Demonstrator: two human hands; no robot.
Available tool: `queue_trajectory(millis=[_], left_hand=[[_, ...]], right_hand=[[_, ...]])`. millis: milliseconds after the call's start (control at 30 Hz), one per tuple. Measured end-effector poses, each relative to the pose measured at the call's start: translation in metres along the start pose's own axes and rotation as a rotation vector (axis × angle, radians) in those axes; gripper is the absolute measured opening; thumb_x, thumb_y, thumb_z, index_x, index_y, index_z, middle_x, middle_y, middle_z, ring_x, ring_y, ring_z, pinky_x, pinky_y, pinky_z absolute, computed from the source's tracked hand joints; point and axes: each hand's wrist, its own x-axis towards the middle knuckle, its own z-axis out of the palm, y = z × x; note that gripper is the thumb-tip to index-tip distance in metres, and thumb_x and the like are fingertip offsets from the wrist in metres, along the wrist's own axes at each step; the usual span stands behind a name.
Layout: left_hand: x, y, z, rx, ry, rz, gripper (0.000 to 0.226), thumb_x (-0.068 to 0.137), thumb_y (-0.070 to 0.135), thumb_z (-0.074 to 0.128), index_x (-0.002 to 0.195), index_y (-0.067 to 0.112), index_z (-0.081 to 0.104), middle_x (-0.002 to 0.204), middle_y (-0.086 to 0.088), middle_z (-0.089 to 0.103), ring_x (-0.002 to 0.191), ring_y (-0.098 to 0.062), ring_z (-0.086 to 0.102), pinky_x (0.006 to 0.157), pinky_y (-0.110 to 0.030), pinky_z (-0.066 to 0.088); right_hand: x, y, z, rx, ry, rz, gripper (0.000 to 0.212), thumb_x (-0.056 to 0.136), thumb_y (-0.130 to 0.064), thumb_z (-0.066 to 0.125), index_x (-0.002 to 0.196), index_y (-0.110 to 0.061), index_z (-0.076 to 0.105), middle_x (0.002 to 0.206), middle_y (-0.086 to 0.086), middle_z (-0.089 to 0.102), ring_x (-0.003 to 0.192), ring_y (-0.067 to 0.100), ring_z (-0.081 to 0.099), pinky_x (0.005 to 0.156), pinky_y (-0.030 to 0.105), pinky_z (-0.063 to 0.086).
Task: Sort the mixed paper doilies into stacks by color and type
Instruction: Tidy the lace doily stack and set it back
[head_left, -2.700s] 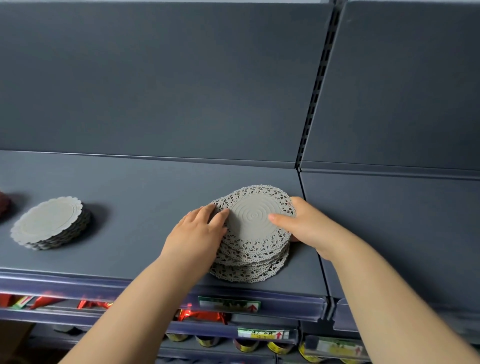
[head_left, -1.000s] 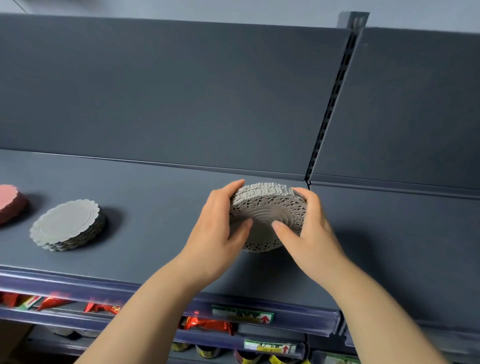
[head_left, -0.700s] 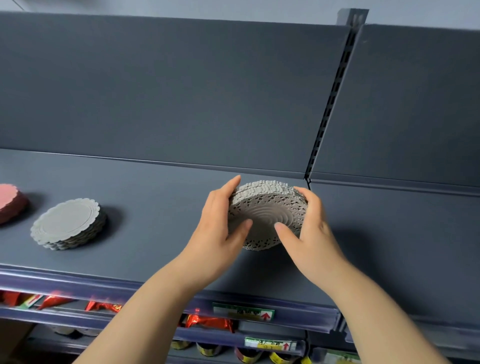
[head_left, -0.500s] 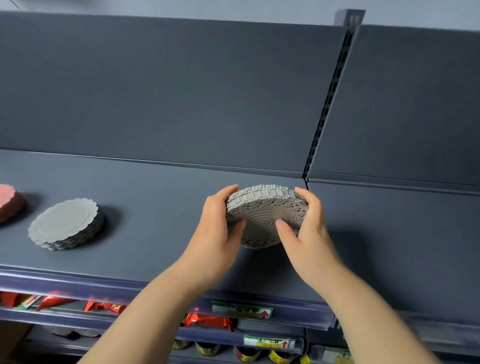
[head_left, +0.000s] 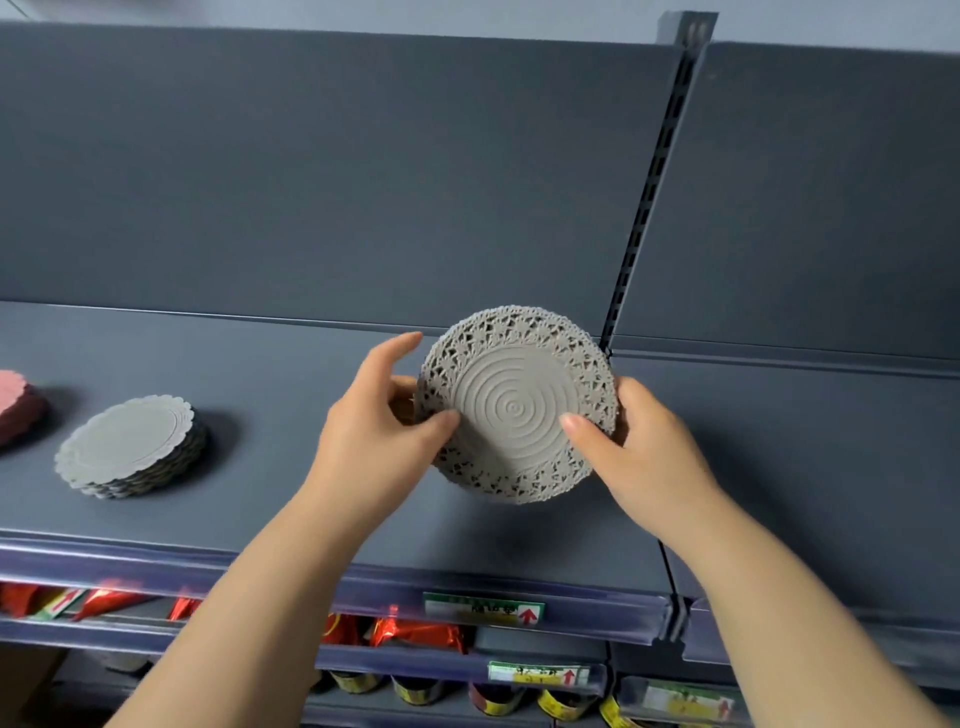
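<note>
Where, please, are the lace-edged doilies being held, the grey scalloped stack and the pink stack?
lace-edged doilies (head_left: 511, 408), head view, centre of the ringed top sheet.
grey scalloped stack (head_left: 127, 441), head view, middle of its top sheet.
pink stack (head_left: 10, 389), head view, visible top at the left edge.

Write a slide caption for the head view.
Left hand and right hand hold a tilted stack of grey lace doilies above the shelf; a scalloped grey stack lies left.

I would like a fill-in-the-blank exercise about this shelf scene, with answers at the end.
The left hand and right hand grip the lacy stack, whose colour is ____.
The scalloped stack lies on the shelf to the ____ of both hands.
The cut-off stack at the picture's left edge is ____.
Answers: grey; left; pink.
</note>
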Motion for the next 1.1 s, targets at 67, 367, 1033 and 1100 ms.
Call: queue_trajectory(millis=[67, 367, 1033, 1100], left_hand=[[0.008, 0.000, 0.000, 0.073, -0.070, -0.097, 0.052, 0.071, 0.023, 0.072, 0.118, 0.039, 0.054, 0.075, 0.015, 0.064, 0.066, 0.005, 0.059, 0.060, -0.017, 0.043], [0.012, -0.017, 0.022, 0.554, -0.219, -0.088, 0.050, 0.086, 0.027, 0.060, 0.134, 0.022, 0.047, 0.113, -0.002, 0.065, 0.103, -0.022, 0.057, 0.070, -0.018, 0.034], [-0.025, -0.027, 0.021, 0.749, -0.233, 0.449, 0.031, 0.069, 0.016, 0.081, 0.094, 0.000, 0.072, 0.100, -0.012, 0.071, 0.083, -0.029, 0.069, 0.074, -0.041, 0.057], [-0.023, -0.028, 0.020, 0.760, -0.236, 0.471, 0.030, 0.070, 0.016, 0.080, 0.094, 0.000, 0.072, 0.100, -0.012, 0.071, 0.083, -0.029, 0.069, 0.075, -0.040, 0.057]], right_hand=[[0.000, 0.003, 0.004, 0.003, -0.090, 0.099, 0.021, 0.078, -0.047, 0.058, 0.088, -0.029, 0.054, 0.084, -0.015, 0.064, 0.073, -0.001, 0.060, 0.063, 0.028, 0.052], [-0.004, 0.006, 0.037, -0.368, -0.103, 0.170, 0.030, 0.089, -0.041, 0.051, 0.082, -0.015, 0.038, 0.075, -0.004, 0.046, 0.059, 0.008, 0.042, 0.044, 0.025, 0.026], [-0.025, 0.022, 0.032, -0.443, -0.036, -0.370, 0.013, 0.075, -0.011, 0.073, 0.087, -0.010, 0.071, 0.092, 0.001, 0.065, 0.083, 0.021, 0.061, 0.073, 0.023, 0.043], [-0.023, 0.021, 0.031, -0.435, -0.049, -0.330, 0.013, 0.080, -0.014, 0.069, 0.093, -0.011, 0.070, 0.098, -0.001, 0.063, 0.088, 0.020, 0.059, 0.075, 0.021, 0.040]])
